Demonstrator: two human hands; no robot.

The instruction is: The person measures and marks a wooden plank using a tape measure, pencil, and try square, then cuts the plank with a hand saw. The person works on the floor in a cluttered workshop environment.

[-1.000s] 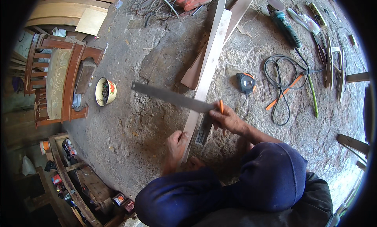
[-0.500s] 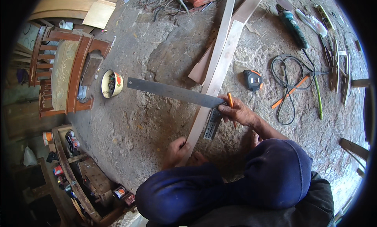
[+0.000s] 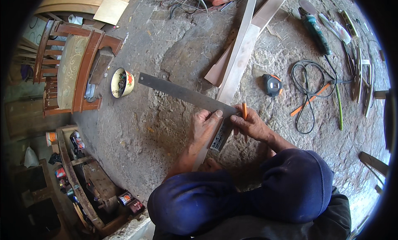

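A long wooden strip (image 3: 234,72) slants from the far side toward my feet. Across it lies a carpenter's square (image 3: 182,93), its long steel blade pointing left and its short stock resting along the strip's right side. My left hand (image 3: 203,126) grips the strip from the left, the thumb pressing on the blade's lower edge. On the other side, my right hand (image 3: 253,124) pinches the square near its corner. An orange pencil (image 3: 244,111) stands upright between that hand's fingers.
A tape measure (image 3: 273,85) lies to the right, near an angle grinder (image 3: 316,34) with a looped cord. More wood pieces (image 3: 265,18) sit under the strip's far part. Leftward are an enamel bowl (image 3: 122,82), an upholstered chair (image 3: 72,70) and a wooden toolbox (image 3: 78,180).
My left hand has moved up along the strip from near my foot to the square's blade. My right hand still holds the square and pencil; the view has shifted slightly.
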